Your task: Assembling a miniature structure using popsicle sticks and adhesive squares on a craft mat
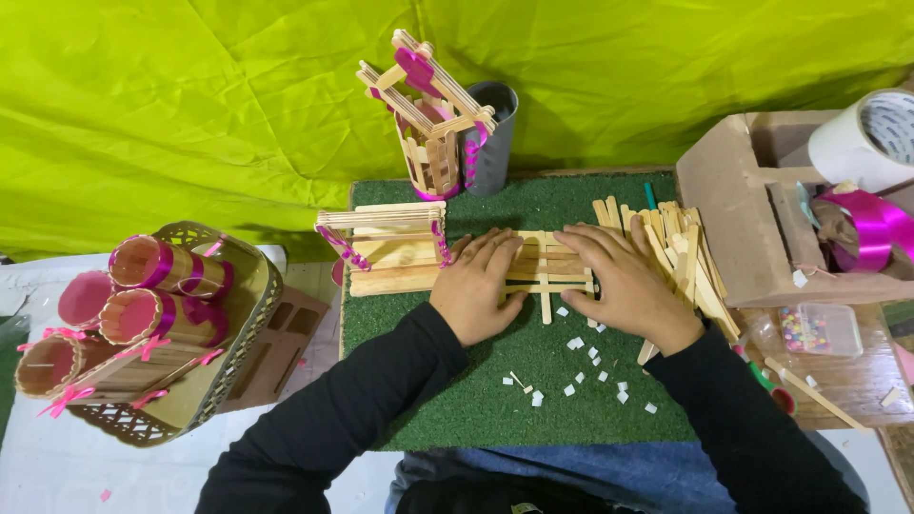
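Left hand and right hand both lie flat, palms down, fingers spread and not clamped on anything, pressing on a stick frame that sits in the middle of the green mat. The frame is a few flat wooden sticks laid crosswise; one upright stick pokes out toward the person between the hands. To do this well, I'd say: keep even downward pressure at the crossings, fingers over the joints, no sideways slide so the sticks stay square. Near edge of the mat has white scraps scattered, apart from the hands. Just right of the right hand, touching its fingers or nearly, a loose stick pile. Left of the left hand, a finished stick box with pink trim, close to the fingertips. Far left, a basket holding pink-lined tubes. Farthest back, a stick tower beside a grey cup; right, a cardboard box with pink ribbon.
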